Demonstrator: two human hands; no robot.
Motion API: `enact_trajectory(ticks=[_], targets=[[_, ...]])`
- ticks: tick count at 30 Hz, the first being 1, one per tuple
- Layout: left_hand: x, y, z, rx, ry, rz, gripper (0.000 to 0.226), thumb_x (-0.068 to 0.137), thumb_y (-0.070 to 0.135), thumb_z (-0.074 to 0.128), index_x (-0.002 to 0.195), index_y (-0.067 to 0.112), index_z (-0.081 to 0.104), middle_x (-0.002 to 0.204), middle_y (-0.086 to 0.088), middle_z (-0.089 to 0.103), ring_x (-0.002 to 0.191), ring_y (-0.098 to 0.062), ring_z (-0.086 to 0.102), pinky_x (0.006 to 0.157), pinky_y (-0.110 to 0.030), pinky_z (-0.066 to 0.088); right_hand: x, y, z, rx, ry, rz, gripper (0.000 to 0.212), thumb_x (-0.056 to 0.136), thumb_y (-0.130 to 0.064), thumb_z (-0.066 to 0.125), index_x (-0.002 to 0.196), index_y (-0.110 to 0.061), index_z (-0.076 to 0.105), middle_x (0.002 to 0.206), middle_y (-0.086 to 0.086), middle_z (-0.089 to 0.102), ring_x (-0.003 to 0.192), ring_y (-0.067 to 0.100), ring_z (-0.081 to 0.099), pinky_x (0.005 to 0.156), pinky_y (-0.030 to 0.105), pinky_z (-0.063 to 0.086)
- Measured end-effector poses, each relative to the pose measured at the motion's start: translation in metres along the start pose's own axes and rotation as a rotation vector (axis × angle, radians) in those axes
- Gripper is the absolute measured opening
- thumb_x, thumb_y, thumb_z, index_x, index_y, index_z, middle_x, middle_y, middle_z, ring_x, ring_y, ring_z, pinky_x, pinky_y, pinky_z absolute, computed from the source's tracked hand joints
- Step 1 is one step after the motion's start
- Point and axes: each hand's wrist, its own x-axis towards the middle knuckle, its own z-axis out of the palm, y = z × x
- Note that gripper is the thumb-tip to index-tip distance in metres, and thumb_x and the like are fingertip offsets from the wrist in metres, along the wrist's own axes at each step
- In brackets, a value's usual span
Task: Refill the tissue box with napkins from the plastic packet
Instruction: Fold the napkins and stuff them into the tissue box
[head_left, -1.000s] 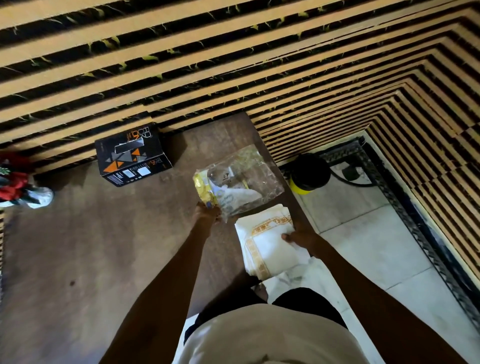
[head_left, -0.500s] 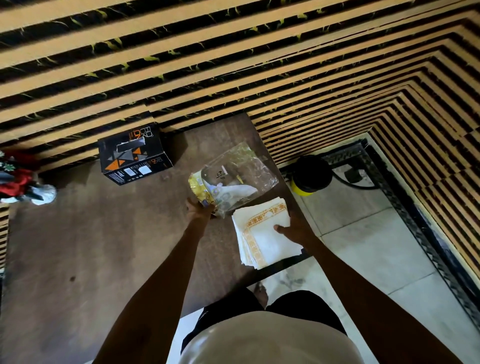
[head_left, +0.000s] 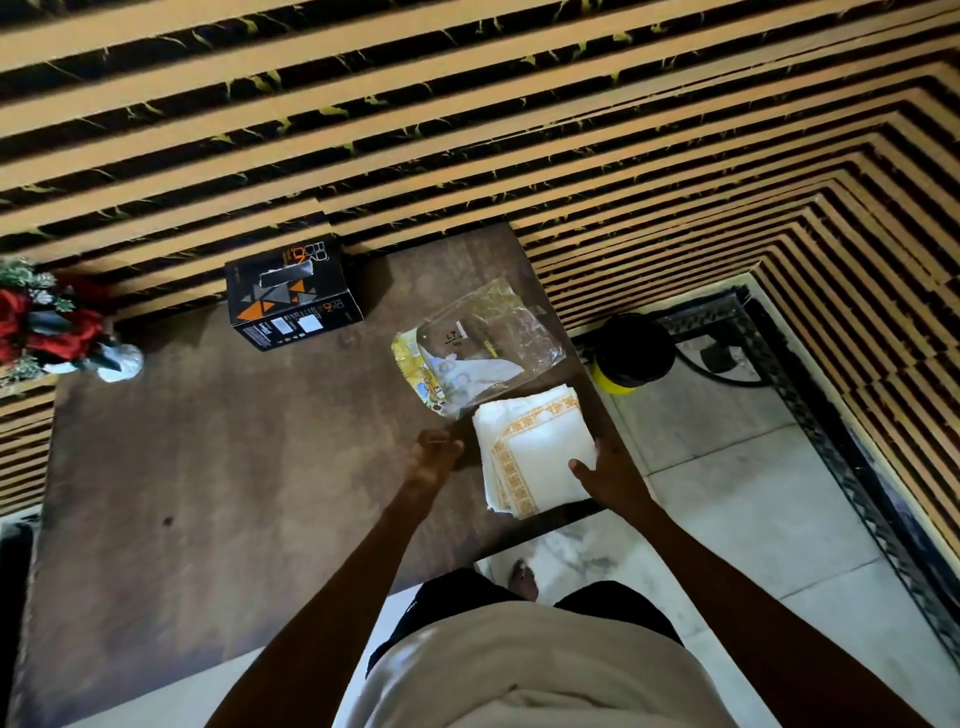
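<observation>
Glossy clear plastic packet (head_left: 480, 345); matt paper napkins (head_left: 535, 449); matt wood table (head_left: 208, 467).

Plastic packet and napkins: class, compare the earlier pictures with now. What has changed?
The left hand has let go of the plastic packet and drawn back toward the person. The right hand still rests on the napkin stack by the table edge. The tissue box has not moved.

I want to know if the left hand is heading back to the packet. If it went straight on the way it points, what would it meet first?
Probably the packet: the left hand points up and slightly right toward its near corner, with only bare table between. Depth is unclear.
</observation>
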Motion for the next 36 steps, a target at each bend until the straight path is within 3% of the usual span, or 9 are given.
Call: enact_trajectory(ticks=[6, 9, 15, 18, 22, 25, 28, 32, 36], targets=[[-0.013, -0.003, -0.005, 0.055, -0.012, -0.107, 0.014, 0.092, 0.006, 0.058, 0.105, 0.007, 0.055, 0.097, -0.012, 0.060, 0.071, -0.012, 0.056, 0.056, -0.020, 0.046, -0.028, -0.042, -0.018, -0.012, 0.155, -0.207, 0.053, 0.090, -0.042, 0.054, 0.136, -0.016, 0.047, 0.130, 0.011, 0.059, 0.118, 0.031, 0.057, 0.098, 0.041, 0.048], [-0.010, 0.014, -0.025, 0.046, -0.033, -0.079, 0.008, 0.093, 0.008, 0.057, 0.098, 0.014, 0.058, 0.086, -0.005, 0.061, 0.071, -0.013, 0.056, 0.062, -0.025, 0.041, -0.026, -0.085, -0.023, 0.112, 0.030, -0.314, 0.038, 0.092, -0.029, 0.059, 0.126, -0.014, 0.057, 0.116, 0.007, 0.067, 0.105, 0.024, 0.064, 0.088, 0.027, 0.048], [0.014, 0.057, -0.095, -0.008, 0.042, 0.049, 0.016, 0.087, -0.001, 0.054, 0.089, 0.014, 0.058, 0.078, -0.001, 0.061, 0.062, -0.008, 0.057, 0.054, -0.021, 0.039, -0.003, -0.182, 0.007, 0.190, -0.041, -0.405, 0.023, 0.086, -0.018, 0.065, 0.109, -0.013, 0.066, 0.098, 0.006, 0.071, 0.089, 0.017, 0.065, 0.087, 0.029, 0.050], [0.037, 0.075, -0.144, -0.031, 0.116, 0.085, 0.016, 0.089, 0.004, 0.057, 0.086, 0.019, 0.060, 0.075, 0.000, 0.060, 0.066, -0.013, 0.056, 0.052, -0.019, 0.039, 0.012, -0.235, 0.030, 0.171, -0.094, -0.438, 0.027, 0.087, -0.018, 0.065, 0.113, -0.013, 0.065, 0.093, 0.002, 0.066, 0.085, 0.016, 0.062, 0.081, 0.027, 0.047], [0.074, 0.093, -0.205, 0.034, 0.250, 0.166, 0.023, 0.090, 0.002, 0.060, 0.083, 0.025, 0.060, 0.083, -0.004, 0.061, 0.073, -0.019, 0.055, 0.057, -0.021, 0.043, 0.045, -0.293, 0.060, 0.147, -0.122, -0.469, 0.027, 0.086, -0.015, 0.065, 0.112, -0.008, 0.064, 0.101, 0.011, 0.069, 0.088, 0.021, 0.062, 0.087, 0.039, 0.050], [0.109, 0.106, -0.245, 0.102, 0.414, 0.192, 0.026, 0.087, 0.008, 0.066, 0.080, 0.031, 0.057, 0.089, -0.008, 0.062, 0.081, -0.027, 0.060, 0.065, -0.034, 0.050, 0.075, -0.337, 0.076, 0.145, -0.117, -0.428, 0.032, 0.087, -0.018, 0.068, 0.116, -0.006, 0.062, 0.099, 0.012, 0.067, 0.091, 0.022, 0.061, 0.087, 0.039, 0.050], [0.146, 0.118, -0.278, 0.114, 0.406, 0.231, 0.014, 0.089, 0.004, 0.062, 0.095, 0.015, 0.054, 0.094, -0.013, 0.058, 0.084, -0.030, 0.058, 0.067, -0.040, 0.049, 0.100, -0.383, 0.084, 0.134, -0.111, -0.359, 0.051, 0.086, -0.031, 0.068, 0.129, -0.009, 0.052, 0.102, 0.003, 0.058, 0.098, 0.021, 0.059, 0.085, 0.035, 0.049], [0.185, 0.132, -0.295, 0.146, 0.375, 0.123, 0.047, 0.088, 0.017, 0.067, 0.126, 0.004, 0.043, 0.108, -0.012, 0.054, 0.093, -0.026, 0.060, 0.068, -0.029, 0.054, 0.126, -0.416, 0.088, 0.135, -0.181, -0.260, 0.089, 0.079, -0.057, 0.064, 0.149, -0.016, 0.027, 0.148, 0.009, 0.041, 0.130, 0.029, 0.048, 0.101, 0.048, 0.049], [0.204, 0.132, -0.296, 0.086, 0.187, 0.074, 0.038, 0.091, 0.015, 0.064, 0.122, 0.000, 0.048, 0.099, 0.003, 0.057, 0.089, -0.018, 0.061, 0.060, -0.006, 0.051, 0.134, -0.430, 0.094, 0.255, -0.337, -0.162, 0.085, 0.084, -0.052, 0.064, 0.152, -0.023, 0.021, 0.157, 0.010, 0.030, 0.132, 0.028, 0.047, 0.093, 0.038, 0.053]])
